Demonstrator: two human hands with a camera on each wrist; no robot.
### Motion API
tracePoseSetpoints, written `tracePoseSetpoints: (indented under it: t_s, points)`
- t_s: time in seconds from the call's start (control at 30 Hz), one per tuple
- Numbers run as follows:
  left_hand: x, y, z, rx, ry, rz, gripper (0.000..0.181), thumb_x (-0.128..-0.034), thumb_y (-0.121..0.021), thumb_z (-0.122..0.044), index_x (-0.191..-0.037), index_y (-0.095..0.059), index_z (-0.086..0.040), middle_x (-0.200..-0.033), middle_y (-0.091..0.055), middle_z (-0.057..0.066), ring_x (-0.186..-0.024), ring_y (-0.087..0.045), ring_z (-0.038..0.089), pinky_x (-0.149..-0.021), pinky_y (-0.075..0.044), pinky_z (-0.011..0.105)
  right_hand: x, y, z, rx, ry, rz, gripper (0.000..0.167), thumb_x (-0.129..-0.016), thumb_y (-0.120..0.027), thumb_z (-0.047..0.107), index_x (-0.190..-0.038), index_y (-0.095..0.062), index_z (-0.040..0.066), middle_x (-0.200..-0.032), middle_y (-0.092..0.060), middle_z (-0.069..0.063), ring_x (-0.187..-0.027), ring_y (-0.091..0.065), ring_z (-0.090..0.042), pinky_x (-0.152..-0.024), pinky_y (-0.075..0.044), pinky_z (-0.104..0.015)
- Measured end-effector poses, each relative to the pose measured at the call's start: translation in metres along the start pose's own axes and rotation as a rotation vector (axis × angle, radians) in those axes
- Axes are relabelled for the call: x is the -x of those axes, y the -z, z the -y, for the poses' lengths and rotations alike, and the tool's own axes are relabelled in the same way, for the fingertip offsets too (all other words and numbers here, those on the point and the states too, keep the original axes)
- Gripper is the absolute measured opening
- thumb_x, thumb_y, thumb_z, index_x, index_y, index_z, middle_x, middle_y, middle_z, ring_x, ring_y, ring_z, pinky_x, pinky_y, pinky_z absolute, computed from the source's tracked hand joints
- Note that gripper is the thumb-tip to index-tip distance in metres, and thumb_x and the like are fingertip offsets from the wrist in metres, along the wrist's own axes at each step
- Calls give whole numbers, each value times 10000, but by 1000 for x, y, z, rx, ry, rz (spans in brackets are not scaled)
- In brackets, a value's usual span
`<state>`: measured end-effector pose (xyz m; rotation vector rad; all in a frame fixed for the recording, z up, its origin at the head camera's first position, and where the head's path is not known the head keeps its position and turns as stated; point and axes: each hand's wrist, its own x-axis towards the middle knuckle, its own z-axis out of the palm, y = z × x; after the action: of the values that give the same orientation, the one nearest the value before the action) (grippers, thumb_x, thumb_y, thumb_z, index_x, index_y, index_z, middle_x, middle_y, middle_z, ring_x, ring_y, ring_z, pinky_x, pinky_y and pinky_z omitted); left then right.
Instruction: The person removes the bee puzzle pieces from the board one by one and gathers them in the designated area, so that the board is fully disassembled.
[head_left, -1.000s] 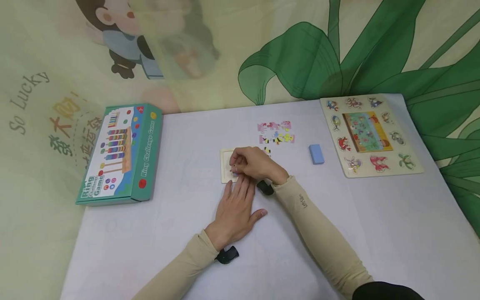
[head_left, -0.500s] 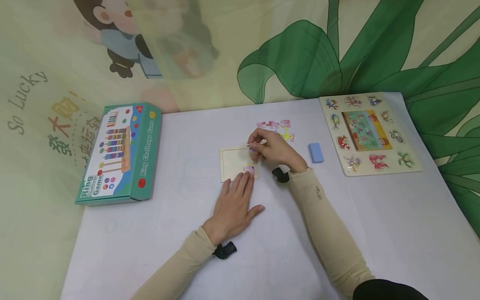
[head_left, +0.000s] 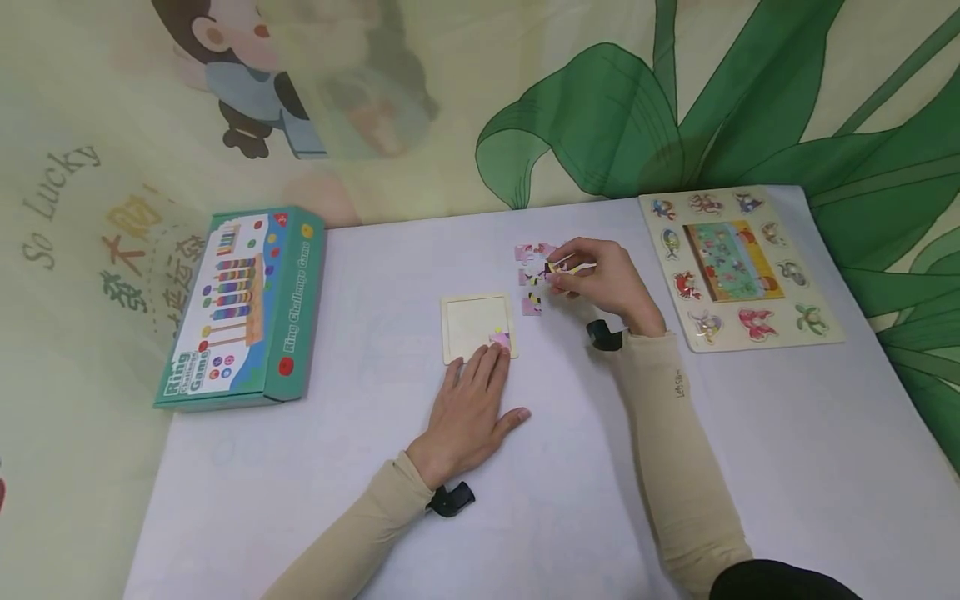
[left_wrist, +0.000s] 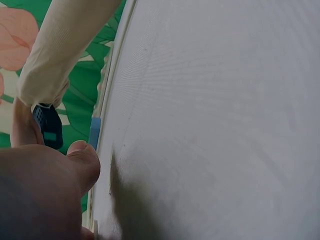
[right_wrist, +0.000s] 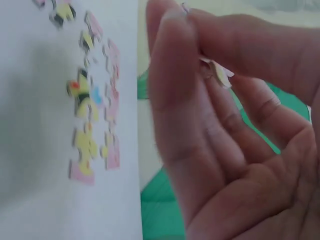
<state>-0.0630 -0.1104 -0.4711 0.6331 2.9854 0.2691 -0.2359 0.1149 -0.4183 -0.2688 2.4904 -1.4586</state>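
My left hand [head_left: 467, 410] lies flat with straight fingers, their tips at the lower edge of a small square wooden puzzle tray [head_left: 444, 329]. A pink and purple puzzle piece [head_left: 500, 337] sits in the tray's lower right corner, beside those fingertips. My right hand [head_left: 603, 279] is raised over the loose pieces and pinches a puzzle piece [right_wrist: 220, 75] between thumb and fingers; the fingers cover most of it. Below that hand several puzzle pieces [head_left: 532, 304] lie in rough rows, pink ones and yellow-and-black ones [right_wrist: 82, 100], partly hidden in the head view.
A green game box [head_left: 292, 317] stands at the table's left. On the right lies a wooden board [head_left: 678, 321] with sea-animal pictures. A blue block [left_wrist: 94, 132] shows in the left wrist view; the right arm hides it in the head view. White cloth covers the table [head_left: 360, 333].
My right hand has moved from the tray up and right to the loose pieces, carrying a puzzle piece. It uncovers the tray and its corner piece. My left hand has stayed almost still.
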Motion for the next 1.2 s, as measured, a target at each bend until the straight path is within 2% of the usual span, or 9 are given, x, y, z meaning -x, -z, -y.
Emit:
tracePoseSetpoints:
  t_s: [0.1, 0.17, 0.33, 0.57, 0.7, 0.8, 0.9, 1.07, 1.2]
  points:
    - [-1, 1, 1, 5, 4, 6, 862, -1059, -542, -583, -1652, -310, 0, -1709, -345, 172, -1570, -342, 355, -1256, -290, 578, 4, 5, 2, -4, -30, -45, 287, -932, -828, 129, -1206, -771, 66, -1180, -730, -165, -899, -792, -253, -759, -620, -268]
    - [0, 2, 1, 10, 3, 10, 866, -1059, -540, -585, -1653, -306, 0, -1711, -340, 175, -1572, -337, 360, -1258, -287, 581, 7, 6, 2, 33, -47, -56, 319, -927, -834, 136, -1236, -775, 85, -1234, -721, -146, -941, -781, -242, -782, -592, -232]
    - [1, 2, 0, 7, 9, 27, 868, -1060, -533, -587, -1656, -299, 0, -1715, -331, 169, -1578, -325, 358, -1262, -277, 578, 13, 5, -7, 148, -40, -8, 395, -916, -809, 61, -1305, -746, 75, -1323, -717, -167, -1032, -762, -304, -766, -534, -225]
    - [0, 1, 0, -19, -6, 15, 869, -1059, -532, -592, -1657, -300, -5, -1711, -340, 166, -1573, -336, 343, -1255, -287, 573, 15, 1, -15, 257, 21, 28, 358, -849, -795, -12, -1205, -787, 29, -1186, -755, -231, -912, -783, -322, -706, -524, -247]
    - [-2, 1, 0, -28, -7, 12, 871, -1057, -538, -591, -1657, -301, -7, -1708, -346, 165, -1569, -345, 339, -1251, -297, 568, 13, -2, -16, 310, 37, 57, 330, -852, -823, 31, -1181, -798, 31, -1152, -753, -214, -877, -759, -295, -732, -530, -301]
    - [-2, 2, 1, -21, -8, 16, 866, -1061, -535, -584, -1660, -294, -8, -1711, -341, 164, -1572, -342, 338, -1253, -294, 565, 12, -6, -16, 360, 43, 38, 304, -868, -816, 43, -1172, -801, 34, -1150, -764, -207, -868, -741, -296, -762, -547, -352]
    - [-2, 3, 2, -11, -13, 12, 862, -1058, -542, -581, -1655, -305, -5, -1706, -347, 167, -1565, -348, 343, -1249, -297, 565, 11, -10, -16, 411, 46, 6, 282, -883, -795, 45, -1165, -806, 45, -1152, -774, -197, -881, -726, -313, -789, -555, -418]
    - [-1, 3, 3, -5, -10, 18, 865, -1055, -546, -585, -1657, -306, -12, -1706, -347, 161, -1566, -348, 344, -1252, -293, 567, 13, -15, -16, 474, 41, -31, 261, -906, -794, 82, -1166, -814, 57, -1150, -783, -180, -1062, -684, -347, -901, -533, -491]
    - [-1, 4, 3, 6, -14, 15, 862, -1056, -547, -580, -1655, -307, -9, -1705, -349, 160, -1567, -346, 344, -1253, -287, 572, 13, -16, -16, 484, 30, -31, 249, -910, -812, 96, -1154, -820, 52, -1098, -777, -164, -1025, -647, -322, -891, -509, -470]
